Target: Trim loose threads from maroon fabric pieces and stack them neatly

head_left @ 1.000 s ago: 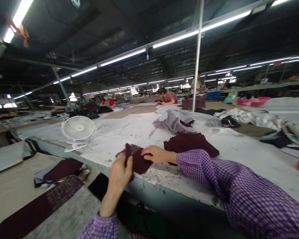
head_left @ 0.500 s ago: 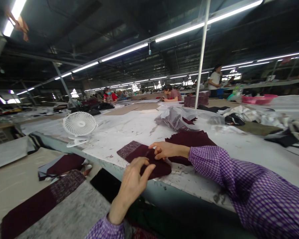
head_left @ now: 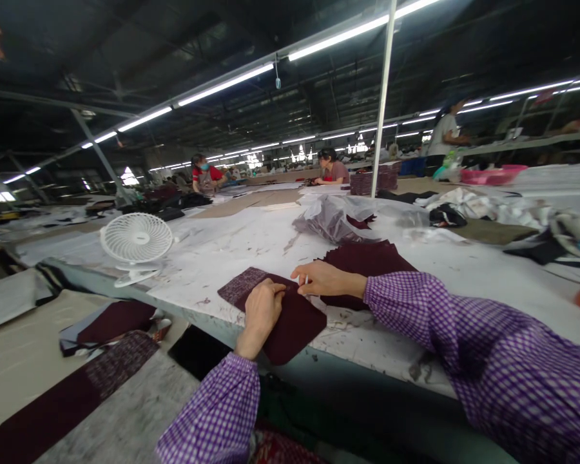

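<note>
A maroon fabric piece (head_left: 297, 325) with a speckled grey-maroon end panel (head_left: 241, 285) lies at the table's front edge, its lower corner overhanging. My left hand (head_left: 263, 312) is closed on its upper part, fingertips bunched together against the cloth; the thumb is mostly hidden. Just to the right, my right hand (head_left: 328, 280) hovers at the piece's upper right side, index finger and thumb apart, with nothing visible between them. Under and behind my right wrist is a stack of maroon fabric pieces (head_left: 370, 258) with jagged edges.
A small white fan (head_left: 138, 238) stands on the white-covered table (head_left: 217, 251) at left. Behind the stack lies a clear plastic bag (head_left: 328, 219). Another maroon piece (head_left: 53, 406) lies low at left. A pole (head_left: 383, 96) rises behind the table; several people work farther back.
My left hand has come up onto the fabric piece and closed its fingers there. The piece's lower corner now hangs farther over the edge. My right hand has barely moved; the view has shifted.
</note>
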A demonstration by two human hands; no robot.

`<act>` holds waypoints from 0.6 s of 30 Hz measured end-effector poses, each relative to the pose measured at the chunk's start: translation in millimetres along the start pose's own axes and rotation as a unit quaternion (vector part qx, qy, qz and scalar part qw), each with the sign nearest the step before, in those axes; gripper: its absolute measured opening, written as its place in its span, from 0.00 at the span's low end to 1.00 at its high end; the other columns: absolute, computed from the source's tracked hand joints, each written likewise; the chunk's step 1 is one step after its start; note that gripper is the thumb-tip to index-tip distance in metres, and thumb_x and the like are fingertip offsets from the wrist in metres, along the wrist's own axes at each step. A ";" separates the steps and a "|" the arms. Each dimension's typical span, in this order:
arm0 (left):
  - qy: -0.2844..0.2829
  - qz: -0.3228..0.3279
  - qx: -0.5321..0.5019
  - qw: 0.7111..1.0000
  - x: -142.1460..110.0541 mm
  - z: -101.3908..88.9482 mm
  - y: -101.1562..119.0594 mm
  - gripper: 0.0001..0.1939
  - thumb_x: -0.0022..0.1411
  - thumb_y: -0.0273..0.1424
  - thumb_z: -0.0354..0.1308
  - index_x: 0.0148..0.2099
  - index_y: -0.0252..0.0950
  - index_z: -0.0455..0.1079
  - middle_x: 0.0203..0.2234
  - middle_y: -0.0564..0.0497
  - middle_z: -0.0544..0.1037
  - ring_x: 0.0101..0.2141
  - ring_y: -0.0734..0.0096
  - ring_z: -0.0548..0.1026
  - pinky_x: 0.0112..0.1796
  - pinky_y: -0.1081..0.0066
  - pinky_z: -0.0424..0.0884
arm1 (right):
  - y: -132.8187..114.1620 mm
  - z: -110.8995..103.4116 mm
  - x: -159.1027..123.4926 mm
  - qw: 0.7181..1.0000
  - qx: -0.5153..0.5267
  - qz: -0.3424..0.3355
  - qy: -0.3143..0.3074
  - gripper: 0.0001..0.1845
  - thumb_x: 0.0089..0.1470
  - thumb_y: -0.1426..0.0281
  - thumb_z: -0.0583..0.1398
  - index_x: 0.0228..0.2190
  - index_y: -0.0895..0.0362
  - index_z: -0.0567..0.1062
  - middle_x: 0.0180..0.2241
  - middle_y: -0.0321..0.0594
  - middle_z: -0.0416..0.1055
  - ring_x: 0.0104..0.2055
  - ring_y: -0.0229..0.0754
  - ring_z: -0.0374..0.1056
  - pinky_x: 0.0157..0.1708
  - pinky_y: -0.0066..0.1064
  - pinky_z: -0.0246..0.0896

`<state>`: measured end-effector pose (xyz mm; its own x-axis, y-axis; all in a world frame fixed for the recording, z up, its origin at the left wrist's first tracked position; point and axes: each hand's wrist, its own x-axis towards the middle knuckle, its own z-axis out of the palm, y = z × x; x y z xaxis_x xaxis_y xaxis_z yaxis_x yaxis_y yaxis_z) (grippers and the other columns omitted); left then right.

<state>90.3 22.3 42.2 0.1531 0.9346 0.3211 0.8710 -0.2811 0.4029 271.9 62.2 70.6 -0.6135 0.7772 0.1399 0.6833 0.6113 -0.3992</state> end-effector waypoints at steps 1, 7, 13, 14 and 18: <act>0.001 0.006 0.013 1.000 -1.6 0.5 0.3 0.13 0.61 0.27 0.53 0.45 0.39 0.77 0.38 0.48 0.77 0.40 0.65 0.74 0.41 0.70 0.66 | -0.7 -1.5 -0.6 0.999 -0.038 -0.011 0.004 0.17 0.49 0.71 0.62 0.43 0.61 0.77 0.38 0.44 0.77 0.39 0.43 0.72 0.39 0.29 0.62; 0.013 0.035 0.037 0.999 -6.1 3.8 -2.1 0.15 0.63 0.27 0.51 0.46 0.42 0.77 0.34 0.50 0.75 0.39 0.67 0.72 0.39 0.72 0.65 | -0.4 0.2 -1.6 0.994 -0.107 -0.007 -0.016 0.12 0.51 0.70 0.61 0.39 0.55 0.80 0.38 0.40 0.78 0.39 0.43 0.72 0.35 0.26 0.60; 0.008 0.081 0.091 0.992 -8.2 3.8 -1.4 0.18 0.67 0.29 0.45 0.43 0.41 0.78 0.31 0.49 0.72 0.38 0.66 0.69 0.38 0.71 0.63 | 2.0 0.1 0.2 0.996 -0.086 -0.026 -0.019 0.13 0.50 0.72 0.62 0.39 0.58 0.81 0.36 0.41 0.78 0.37 0.42 0.73 0.36 0.26 0.60; 0.007 0.088 0.102 0.991 -8.4 3.7 -1.1 0.18 0.67 0.29 0.45 0.43 0.41 0.78 0.31 0.49 0.72 0.38 0.66 0.69 0.37 0.70 0.63 | 2.3 -0.1 0.4 0.995 -0.087 -0.032 -0.021 0.12 0.50 0.72 0.61 0.38 0.58 0.81 0.36 0.42 0.79 0.37 0.42 0.73 0.37 0.26 0.60; 0.000 0.103 0.132 0.986 -8.8 2.4 0.8 0.19 0.67 0.28 0.44 0.42 0.41 0.78 0.32 0.48 0.72 0.37 0.66 0.68 0.37 0.69 0.63 | 1.4 -0.1 0.4 0.993 -0.113 -0.041 0.019 0.14 0.54 0.74 0.57 0.39 0.59 0.80 0.38 0.44 0.78 0.41 0.45 0.72 0.39 0.29 0.61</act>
<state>90.8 14.3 37.6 0.3399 0.8637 0.3722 0.9125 -0.3986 0.0916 272.6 63.4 70.1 -0.6584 0.7261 0.1983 0.7059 0.6871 -0.1719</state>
